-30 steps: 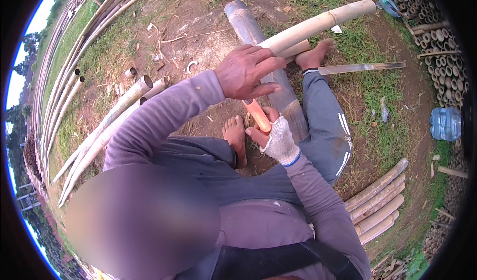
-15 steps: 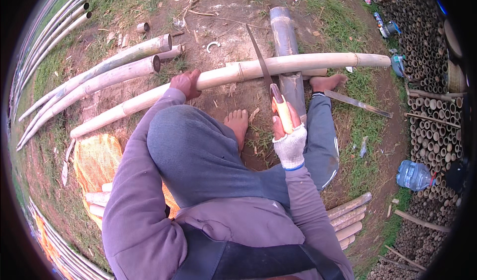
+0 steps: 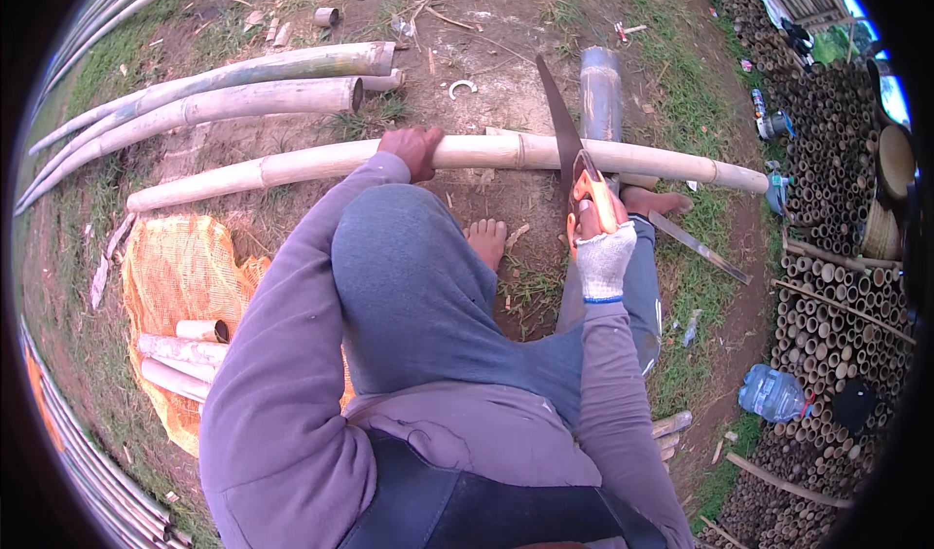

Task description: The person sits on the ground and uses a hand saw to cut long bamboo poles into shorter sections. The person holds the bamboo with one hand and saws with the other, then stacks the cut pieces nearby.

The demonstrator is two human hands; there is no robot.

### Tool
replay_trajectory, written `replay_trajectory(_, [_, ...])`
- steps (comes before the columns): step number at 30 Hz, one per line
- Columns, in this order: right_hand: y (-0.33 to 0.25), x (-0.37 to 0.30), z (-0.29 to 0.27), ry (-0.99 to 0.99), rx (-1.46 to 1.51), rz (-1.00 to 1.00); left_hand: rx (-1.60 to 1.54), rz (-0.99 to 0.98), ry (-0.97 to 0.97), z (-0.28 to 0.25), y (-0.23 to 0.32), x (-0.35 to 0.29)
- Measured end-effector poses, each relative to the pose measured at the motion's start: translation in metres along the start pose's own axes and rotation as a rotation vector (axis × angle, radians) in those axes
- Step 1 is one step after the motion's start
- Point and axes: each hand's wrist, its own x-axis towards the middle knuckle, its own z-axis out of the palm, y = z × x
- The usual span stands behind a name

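Sleeves (image 3: 268,403) of dull purple reach out from the body, past a dark chest strap (image 3: 506,510) and the left knee (image 3: 404,247), which is bent. Beside the left sleeve, an orange mesh sack (image 3: 195,267) lies on the ground with several short tubes (image 3: 185,349) on it.

The right hand (image 3: 601,242), in a white glove with bare fingers, is closed around the orange handle of a saw (image 3: 556,111). The blade points away from the body, its tip leaning left, and crosses the pole (image 3: 321,164); whether the teeth touch it, I cannot tell. The left hand (image 3: 413,152), bare, is curled over the top of the pole, well left of the saw; its thumb is hidden.

The pole, pale bamboo, lies crosswise in front of both knees. Its left end is just beyond the sack, and its right part passes over a grey log (image 3: 601,101). The left foot (image 3: 484,242) is bare, on the near side of the pole. A long flat blade (image 3: 700,247) lies near the right foot (image 3: 657,201).

Farther off, 3 poles (image 3: 243,91) lie together at left, and a white ring (image 3: 462,89) sits beyond the left hand. At right are 1 clear blue jug (image 3: 771,393) and stacked bamboo (image 3: 827,335), cut ends showing.
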Motion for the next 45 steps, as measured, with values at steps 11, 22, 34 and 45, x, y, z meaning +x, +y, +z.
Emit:
replay_trajectory(11, [0.024, -0.021, -0.010, -0.074, 0.072, 0.153, -0.030, 0.027, 0.016, -0.008, 0.009, -0.004])
replay_trajectory(22, [0.013, -0.026, -0.010, 0.003, -0.151, 0.047, 0.009, 0.017, 0.005, -0.004, 0.005, 0.000])
replay_trajectory(34, [0.035, -0.037, -0.008, 0.029, -0.188, -0.028, 0.061, 0.008, 0.012, 0.005, 0.007, 0.002])
replay_trajectory(45, [-0.034, -0.149, -0.084, -0.068, -0.152, 0.158, 0.049, -0.008, -0.007, 0.010, 0.002, -0.004])
